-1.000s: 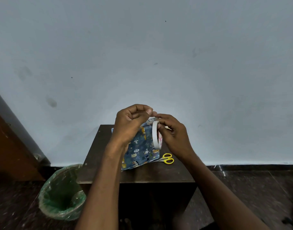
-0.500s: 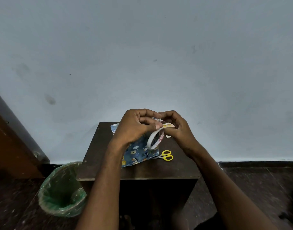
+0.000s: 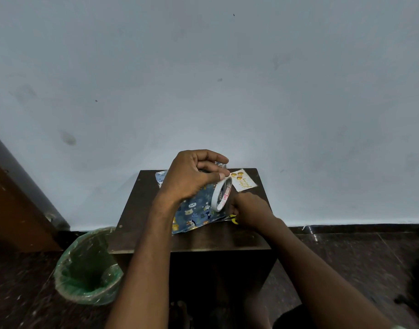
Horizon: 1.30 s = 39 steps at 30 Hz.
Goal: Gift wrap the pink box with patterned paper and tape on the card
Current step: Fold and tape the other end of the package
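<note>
The box wrapped in blue animal-patterned paper (image 3: 196, 211) lies on the small dark table (image 3: 156, 224). Above it my left hand (image 3: 193, 178) pinches the top rim of the white tape roll (image 3: 218, 198), which hangs tilted over the paper. My right hand (image 3: 250, 210) is down on the table to the right of the box, with fingers curled over the yellow scissors (image 3: 234, 220), which it mostly hides. The small white card (image 3: 243, 182) with gold balloons lies flat at the table's back right corner. No pink of the box shows.
A green-lined waste bin (image 3: 87, 269) stands on the dark floor at the table's left front. A pale wall rises right behind the table. A brown wooden door or panel (image 3: 11, 210) runs along the far left.
My right hand let go of the tape roll and dropped down and right onto the scissors, uncovering the card. My left hand kept the roll, which now hangs tilted.
</note>
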### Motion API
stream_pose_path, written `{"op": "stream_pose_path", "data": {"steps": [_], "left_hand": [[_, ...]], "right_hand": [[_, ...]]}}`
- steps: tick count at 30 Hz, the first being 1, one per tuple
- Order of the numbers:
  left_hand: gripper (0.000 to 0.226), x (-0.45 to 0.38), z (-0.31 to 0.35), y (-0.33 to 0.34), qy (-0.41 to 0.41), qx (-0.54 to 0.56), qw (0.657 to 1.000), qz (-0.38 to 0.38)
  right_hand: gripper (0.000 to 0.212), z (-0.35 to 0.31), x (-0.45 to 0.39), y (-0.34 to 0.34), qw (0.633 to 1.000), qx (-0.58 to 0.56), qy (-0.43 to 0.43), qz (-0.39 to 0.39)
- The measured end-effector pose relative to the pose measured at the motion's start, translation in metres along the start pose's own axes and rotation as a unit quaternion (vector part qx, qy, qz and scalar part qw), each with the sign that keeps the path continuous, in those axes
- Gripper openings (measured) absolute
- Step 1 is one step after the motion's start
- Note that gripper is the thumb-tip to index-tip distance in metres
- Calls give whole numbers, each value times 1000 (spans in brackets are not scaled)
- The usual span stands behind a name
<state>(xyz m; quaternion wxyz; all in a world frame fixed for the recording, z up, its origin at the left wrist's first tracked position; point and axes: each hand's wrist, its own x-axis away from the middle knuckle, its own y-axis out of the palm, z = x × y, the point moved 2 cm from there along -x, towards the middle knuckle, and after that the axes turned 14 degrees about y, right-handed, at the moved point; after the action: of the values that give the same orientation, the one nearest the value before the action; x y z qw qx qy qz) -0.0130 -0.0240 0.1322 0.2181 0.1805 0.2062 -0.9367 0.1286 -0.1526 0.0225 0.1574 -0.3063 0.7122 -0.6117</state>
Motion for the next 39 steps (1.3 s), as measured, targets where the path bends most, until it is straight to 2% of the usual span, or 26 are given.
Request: {"op": "stream_pose_path", "data": {"steps": [5, 10, 17, 20, 23, 25, 28, 31, 39], "left_hand": [[30, -1, 0, 0, 0, -3, 1000, 3], [30, -1, -3, -1, 1, -6, 1000, 3], [28, -3, -4, 0, 7, -12, 1000, 3], [29, -3, -5, 0, 9, -13, 1000, 4], [29, -3, -4, 0, 11, -14, 1000, 5], [29, -2, -4, 0, 12, -16, 1000, 5], [33, -2, -4, 0, 17, -32, 999, -8], [37, -3, -6, -1, 23, -56, 998, -25], [40, -5, -7, -2, 38, -69, 996, -35]], "right_hand": [[16, -1, 2, -1, 999, 30, -9, 14], [35, 3, -1, -3, 998, 59, -21, -6], [36, 21, 0, -22, 1000, 22, 1, 12], [31, 34, -3, -35, 999, -39, 11, 26], [32, 48, 0, -56, 986, -165, 18, 35], [36, 54, 9, -72, 957, -288, 10, 25], [35, 55, 24, -90, 893, -443, -37, -74], [36, 50, 33, -101, 870, -470, -67, -133], [41, 40, 38, -109, 879, -456, -88, -109]]}}
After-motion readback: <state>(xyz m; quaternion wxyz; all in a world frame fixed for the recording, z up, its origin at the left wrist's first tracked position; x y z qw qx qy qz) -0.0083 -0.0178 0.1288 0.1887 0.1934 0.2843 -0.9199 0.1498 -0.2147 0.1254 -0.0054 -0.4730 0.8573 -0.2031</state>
